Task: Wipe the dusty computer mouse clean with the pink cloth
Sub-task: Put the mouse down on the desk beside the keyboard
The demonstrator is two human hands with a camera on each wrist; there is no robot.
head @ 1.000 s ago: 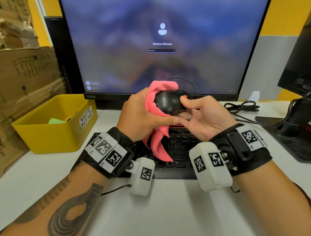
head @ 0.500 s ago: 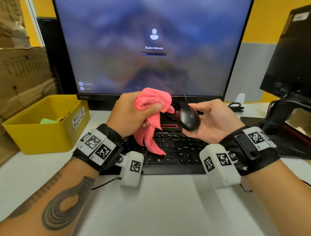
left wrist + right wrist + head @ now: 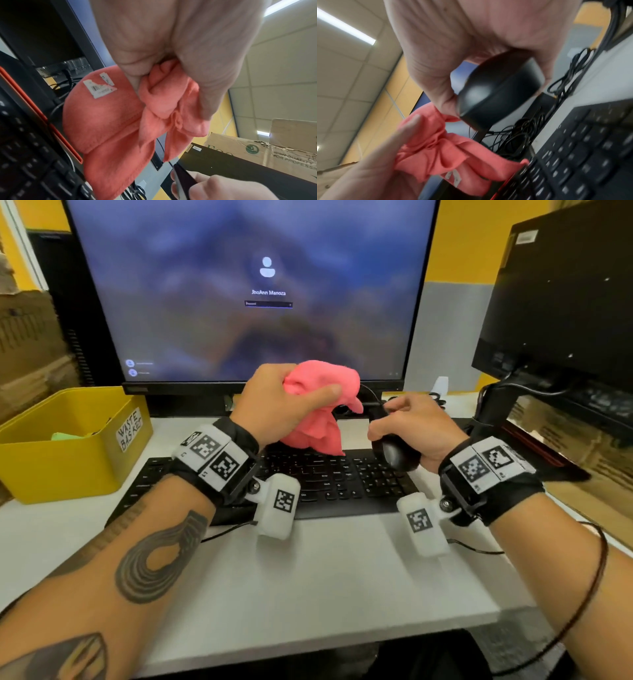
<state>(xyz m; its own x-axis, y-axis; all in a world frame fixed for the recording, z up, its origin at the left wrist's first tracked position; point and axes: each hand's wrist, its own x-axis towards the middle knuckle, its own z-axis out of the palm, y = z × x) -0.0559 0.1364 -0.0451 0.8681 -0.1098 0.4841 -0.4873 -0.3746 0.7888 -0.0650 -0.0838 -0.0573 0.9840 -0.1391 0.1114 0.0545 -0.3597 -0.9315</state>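
Note:
My left hand grips the bunched pink cloth above the back of the black keyboard; the cloth's loose end hangs toward the keys. A torn white label is stuck to the pink cloth in the left wrist view. My right hand holds the black computer mouse from above, fingers curled round it, over the keyboard's right end. The mouse and the cloth are apart, a short gap between them. The mouse's thin black wire runs back toward the monitor.
A large monitor stands right behind the hands. A yellow bin marked waste basket sits at the left, a second monitor on a black arm at the right. Coiled black cables lie behind the keyboard. Cardboard boxes stand far left.
The cloth has come off the mouse. My right hand has turned over and carried the mouse right and down over the keyboard's right end; my left hand keeps the cloth raised.

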